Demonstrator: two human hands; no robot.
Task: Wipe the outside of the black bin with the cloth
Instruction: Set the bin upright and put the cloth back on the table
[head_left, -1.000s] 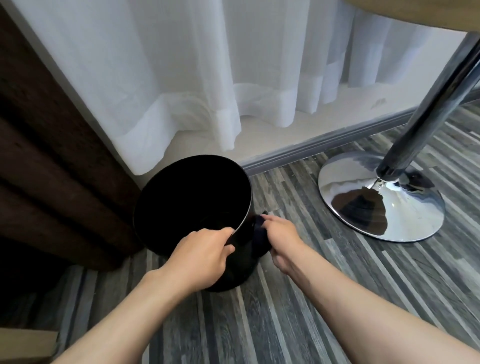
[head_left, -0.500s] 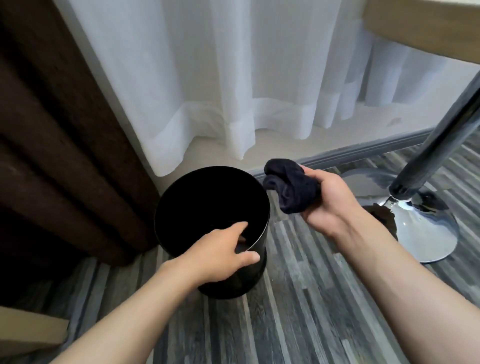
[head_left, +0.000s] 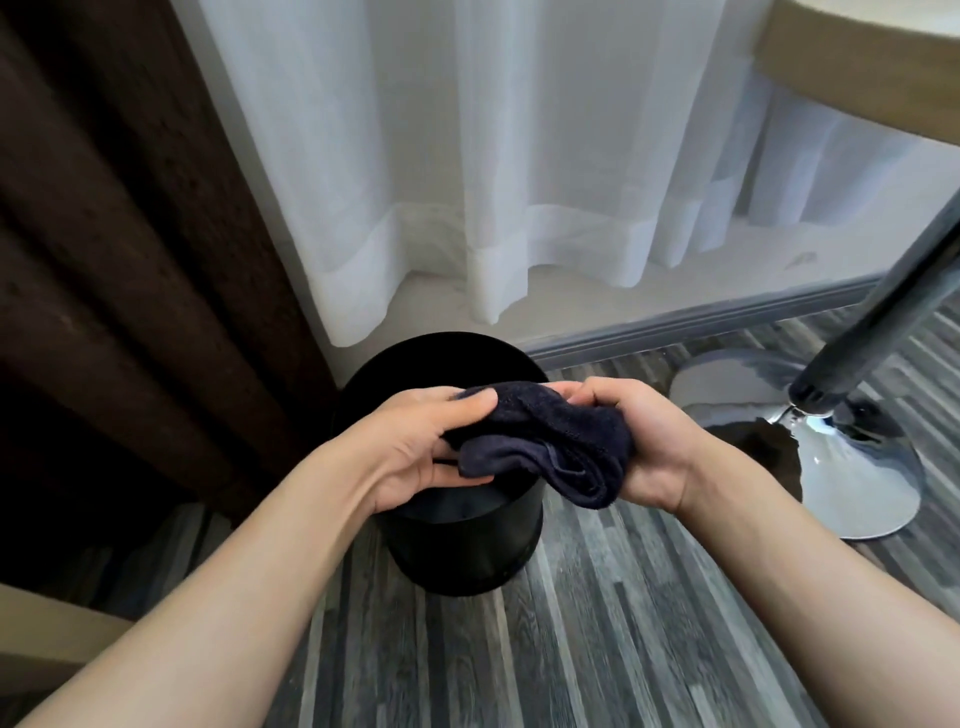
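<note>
Above the black bin (head_left: 457, 545): both hands grip the dark cloth (head_left: 550, 447).
Left hand (head_left: 415, 452) pinches one end, right hand (head_left: 649, 441) clasps the bunched other end; bin upright on the wood-pattern floor (head_left: 597, 649), near a chrome table base (head_left: 857, 478).

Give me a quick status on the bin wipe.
Left hand and right hand both grip cloth above black bin. Cloth off the bin. Nothing in the way.

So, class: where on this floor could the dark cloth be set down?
Bare striped floor lies between the black round bin and chrome table base. Behind the bin, brown drape and white curtain crowd it.
</note>
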